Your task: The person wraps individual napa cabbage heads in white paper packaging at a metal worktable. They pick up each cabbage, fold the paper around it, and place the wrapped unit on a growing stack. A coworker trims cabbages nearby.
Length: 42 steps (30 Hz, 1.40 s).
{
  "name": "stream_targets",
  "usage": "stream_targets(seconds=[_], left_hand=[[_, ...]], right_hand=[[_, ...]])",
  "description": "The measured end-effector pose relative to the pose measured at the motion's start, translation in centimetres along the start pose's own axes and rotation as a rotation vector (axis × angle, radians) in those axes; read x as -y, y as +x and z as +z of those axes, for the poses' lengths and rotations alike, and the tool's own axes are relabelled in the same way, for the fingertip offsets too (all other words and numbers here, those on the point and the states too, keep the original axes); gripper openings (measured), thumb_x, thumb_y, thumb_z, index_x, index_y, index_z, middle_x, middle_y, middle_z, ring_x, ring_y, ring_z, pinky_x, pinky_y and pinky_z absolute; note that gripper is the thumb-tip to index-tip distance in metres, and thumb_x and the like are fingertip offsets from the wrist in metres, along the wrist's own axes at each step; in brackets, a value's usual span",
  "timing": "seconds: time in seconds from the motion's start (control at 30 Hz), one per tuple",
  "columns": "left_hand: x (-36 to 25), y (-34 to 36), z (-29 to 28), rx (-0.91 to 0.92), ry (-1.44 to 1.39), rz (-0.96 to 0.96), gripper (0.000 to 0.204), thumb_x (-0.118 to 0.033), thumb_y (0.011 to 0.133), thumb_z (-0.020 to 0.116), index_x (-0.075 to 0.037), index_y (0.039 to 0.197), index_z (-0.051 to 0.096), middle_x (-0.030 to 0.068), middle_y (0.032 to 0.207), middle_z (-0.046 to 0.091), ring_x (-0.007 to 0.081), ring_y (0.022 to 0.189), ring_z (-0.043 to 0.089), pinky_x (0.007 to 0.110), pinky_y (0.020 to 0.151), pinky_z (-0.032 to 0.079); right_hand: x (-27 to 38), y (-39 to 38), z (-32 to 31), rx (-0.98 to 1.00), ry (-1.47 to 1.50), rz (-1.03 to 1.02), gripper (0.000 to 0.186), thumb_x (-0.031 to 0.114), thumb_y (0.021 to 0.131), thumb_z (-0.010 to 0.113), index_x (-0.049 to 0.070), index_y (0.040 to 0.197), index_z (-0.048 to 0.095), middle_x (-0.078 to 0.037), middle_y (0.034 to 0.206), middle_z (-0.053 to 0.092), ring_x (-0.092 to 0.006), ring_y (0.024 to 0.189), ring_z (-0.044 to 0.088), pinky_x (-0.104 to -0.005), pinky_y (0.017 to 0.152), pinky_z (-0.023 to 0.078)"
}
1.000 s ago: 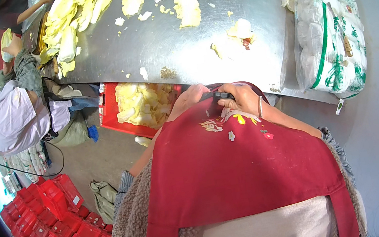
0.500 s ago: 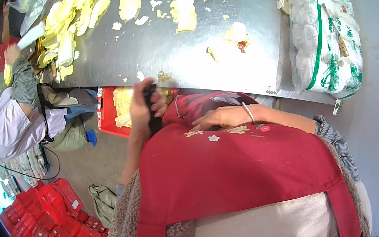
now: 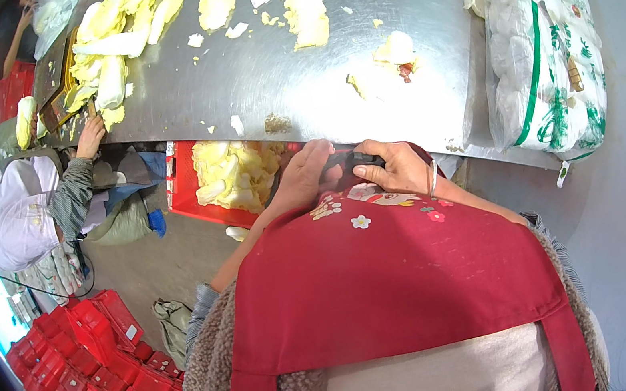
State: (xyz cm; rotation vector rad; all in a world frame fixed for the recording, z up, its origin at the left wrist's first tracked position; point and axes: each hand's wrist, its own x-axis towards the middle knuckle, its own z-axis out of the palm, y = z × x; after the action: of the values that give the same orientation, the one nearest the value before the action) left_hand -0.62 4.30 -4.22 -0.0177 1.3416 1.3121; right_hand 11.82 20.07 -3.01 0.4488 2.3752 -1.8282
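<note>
In front of my waist, at the table's near edge, my left hand and my right hand are close together. Between them is a black object, perhaps a strap or buckle; its exact kind is hidden by my fingers. My right hand, with a light bracelet at the wrist, pinches one end under the thumb. The fingers of my left hand curl around the other end. Just below lies the red apron I wear, with its flower patches. Pale yellow cabbage leaves lie scattered on the steel table.
A red crate of cabbage leaves stands under the table edge. At the right end lies a plastic-wrapped bundle. A co-worker reaches toward a leaf pile at the left. Stacked red crates fill the lower left.
My left hand has moved right and down with the black object, and my right hand has risen off the apron to meet it. The co-worker has lowered an arm and the pale leaf rests on the pile.
</note>
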Motion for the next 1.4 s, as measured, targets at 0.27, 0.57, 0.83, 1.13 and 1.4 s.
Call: stream_targets(seconds=[0.27, 0.57, 0.83, 1.13, 1.4], left_hand=[[-2.0, -0.9, 1.5, -0.028, 0.014, -0.082, 0.028, -0.036, 0.091, 0.043, -0.01, 0.086, 0.051, -0.004, 0.07, 0.046, 0.005, 0.064, 0.04, 0.019, 0.061, 0.033], [-1.9, -1.4, 1.6, 0.022, 0.15, 0.013, 0.034, -0.032, 0.09, 0.045, -0.001, 0.101, 0.052, 0.009, 0.097, 0.051, 0.0144, 0.094, 0.049, 0.03, 0.083, 0.04], [-0.3, 0.3, 0.1, 0.199, 0.545, 0.126, 0.047, -0.038, 0.096, 0.034, 0.004, 0.111, 0.047, 0.0159, 0.111, 0.053, 0.0193, 0.104, 0.05, 0.032, 0.09, 0.039], [1.6, 2.3, 0.8, 0.276, 0.527, 0.334, 0.043, -0.038, 0.097, 0.031, 0.001, 0.101, 0.047, 0.013, 0.097, 0.051, 0.0188, 0.093, 0.049, 0.034, 0.084, 0.042], [-1.7, -2.8, -0.2, 0.122, 0.655, 0.317, 0.03, -0.019, 0.089, 0.05, -0.002, 0.113, 0.053, 0.0078, 0.091, 0.058, 0.0117, 0.088, 0.054, 0.026, 0.076, 0.045]], right_hand=[[-0.1, 0.3, -0.4, 0.027, -0.188, -0.062, 0.023, 0.021, 0.084, 0.063, 0.002, 0.096, 0.058, -0.012, 0.07, 0.059, -0.0207, 0.061, 0.057, -0.0318, 0.057, 0.045], [1.0, 0.4, -0.6, 0.126, -0.271, -0.01, 0.028, 0.022, 0.082, 0.065, 0.0, 0.097, 0.056, -0.019, 0.075, 0.062, -0.0306, 0.067, 0.062, -0.0369, 0.06, 0.046], [1.0, 0.6, -0.2, 0.192, -0.313, -0.122, 0.033, 0.022, 0.08, 0.066, -0.003, 0.095, 0.05, -0.025, 0.077, 0.059, -0.0399, 0.072, 0.059, -0.0436, 0.062, 0.045], [2.4, 1.3, 0.3, 0.307, -0.318, 0.036, 0.045, 0.021, 0.078, 0.066, 0.0, 0.105, 0.037, -0.025, 0.075, 0.059, -0.0427, 0.07, 0.058, -0.046, 0.063, 0.046], [2.1, -3.9, -6.5, 0.279, 0.065, -0.076, 0.031, 0.011, 0.076, 0.068, 0.002, 0.104, 0.055, -0.009, 0.1, 0.055, -0.0176, 0.095, 0.053, -0.0296, 0.085, 0.043]])
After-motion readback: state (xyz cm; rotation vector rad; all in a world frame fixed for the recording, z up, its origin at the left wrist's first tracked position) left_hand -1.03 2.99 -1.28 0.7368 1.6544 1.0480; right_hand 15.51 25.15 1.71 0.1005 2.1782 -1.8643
